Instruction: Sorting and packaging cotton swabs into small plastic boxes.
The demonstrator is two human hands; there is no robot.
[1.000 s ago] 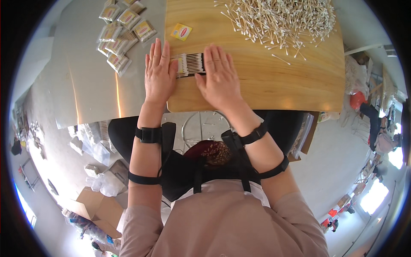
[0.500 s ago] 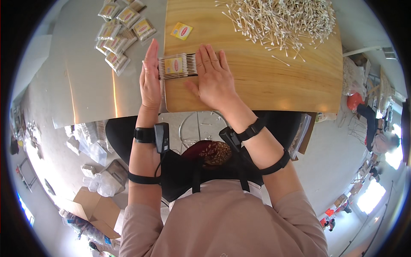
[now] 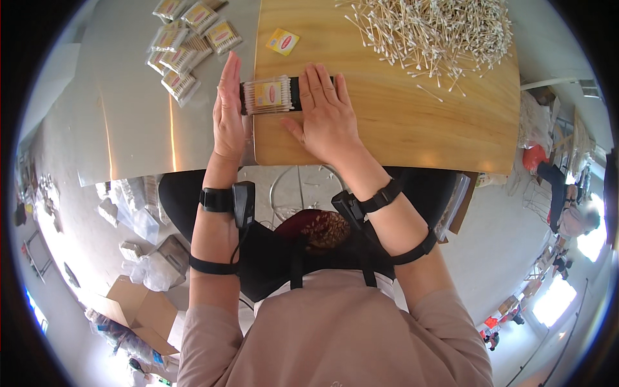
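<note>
A flat bundle of cotton swabs (image 3: pixel 281 95) lies on a black strip (image 3: pixel 296 94), with a yellow and white printed card (image 3: pixel 265 95) among the swabs. To the left of the bundle, my left hand (image 3: pixel 229 119) stands on edge with its fingers stretched out. Its palm side is by the strip's left end. My right hand (image 3: pixel 327 119) lies flat, fingers extended over the strip's right part, a small gap from the swabs. Neither hand grips anything. Another yellow card (image 3: pixel 283 42) rests on the wooden board (image 3: pixel 400 129) beyond the bundle.
Loose cotton swabs form a large heap (image 3: pixel 438 32) at the far right of the board. Filled swab packs (image 3: pixel 180 58) are piled on the grey metal tabletop (image 3: pixel 135 129) at left. An open cardboard box (image 3: pixel 138 309) stands on the floor at lower left.
The swabs are now gathered into a more compact bundle. Black strip shows at both ends, and a gap separates the swabs from my right hand's fingers.
</note>
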